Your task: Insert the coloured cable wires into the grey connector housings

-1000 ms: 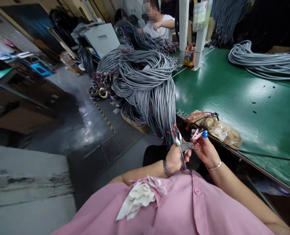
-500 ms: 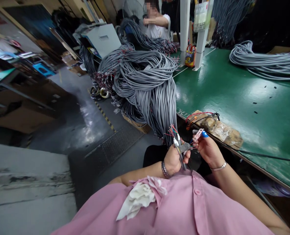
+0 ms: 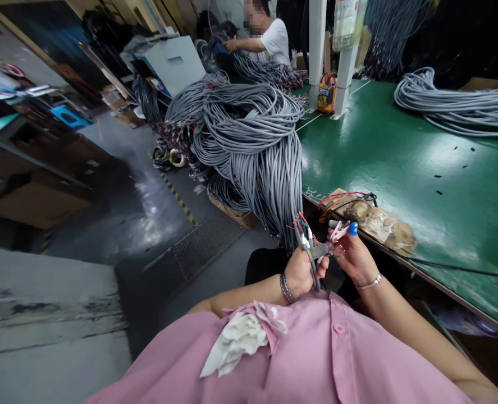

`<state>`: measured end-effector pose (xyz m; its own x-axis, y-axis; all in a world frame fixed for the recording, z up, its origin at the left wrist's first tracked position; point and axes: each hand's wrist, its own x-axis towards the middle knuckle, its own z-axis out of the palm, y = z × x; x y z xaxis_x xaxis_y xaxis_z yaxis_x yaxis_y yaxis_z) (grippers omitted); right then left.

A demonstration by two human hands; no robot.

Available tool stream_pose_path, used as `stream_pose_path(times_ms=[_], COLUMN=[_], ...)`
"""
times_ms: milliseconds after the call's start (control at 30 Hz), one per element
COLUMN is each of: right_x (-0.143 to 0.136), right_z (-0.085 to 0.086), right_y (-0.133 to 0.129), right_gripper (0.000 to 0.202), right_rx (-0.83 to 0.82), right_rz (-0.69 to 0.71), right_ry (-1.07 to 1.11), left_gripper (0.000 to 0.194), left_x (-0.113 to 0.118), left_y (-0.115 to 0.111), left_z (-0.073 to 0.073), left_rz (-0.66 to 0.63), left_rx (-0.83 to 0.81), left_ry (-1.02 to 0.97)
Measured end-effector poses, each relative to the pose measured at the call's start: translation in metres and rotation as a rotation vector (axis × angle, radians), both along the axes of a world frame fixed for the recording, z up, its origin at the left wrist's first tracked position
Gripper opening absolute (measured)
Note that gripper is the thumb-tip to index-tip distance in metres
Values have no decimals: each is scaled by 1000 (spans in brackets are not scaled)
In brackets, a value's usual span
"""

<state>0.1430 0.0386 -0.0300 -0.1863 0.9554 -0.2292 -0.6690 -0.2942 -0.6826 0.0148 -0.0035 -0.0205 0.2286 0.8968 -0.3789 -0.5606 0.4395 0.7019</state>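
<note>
Just below and right of the frame's centre, the left hand (image 3: 300, 271) curls tightly around grey cable ends (image 3: 314, 275), coloured wires (image 3: 302, 223) splaying above. Beside it, the right hand (image 3: 359, 260) pinches a pink clip (image 3: 338, 231), near the green bench (image 3: 379, 157) at right.

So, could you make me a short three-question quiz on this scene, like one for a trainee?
1. Multiple choice: what is the left hand gripping: (a) grey cables, (b) a cup, (c) a paintbrush?
2. True or false: a looped grey bundle lies on the green tabletop.
3. Fill in the missing word: the fingertip covering on the right hand is ____.

Key: 1. a; 2. true; 3. blue.
</note>
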Motion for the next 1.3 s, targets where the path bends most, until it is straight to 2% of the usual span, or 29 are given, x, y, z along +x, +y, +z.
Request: stream_pose_path(times_ms=[167,400,533,633,800,867,1067,1300], right_x=[-1,9,13,12,10,11,15,12], right_z=[1,3,6,5,3,4,9,10], right_y=[0,-7,-10,-12,-10,-9,-8,-10], right_gripper=[38,52,34,24,34,32,23,26], right_rx=[-14,0,27,45,-12,-27,-42,-14], right_rz=[-29,108,123,55,21,31,58,50], right_ry=[22,83,41,-34,-145,-162,-50,-69], left_gripper=[26,26,26,25,26,27,29,32], left_x=[0,-4,-7,-8,-4,-3,-2,2], left_y=[0,-11,-15,-13,-10,-9,-6,-4], left_z=[-4,4,8,10,14,15,16,9], left_rz=[-21,-19,29,88,128,137,133,87], left_rx=[-13,51,121,173,201,203,186,161], left_ry=[53,86,106,122,165,178,212,260])
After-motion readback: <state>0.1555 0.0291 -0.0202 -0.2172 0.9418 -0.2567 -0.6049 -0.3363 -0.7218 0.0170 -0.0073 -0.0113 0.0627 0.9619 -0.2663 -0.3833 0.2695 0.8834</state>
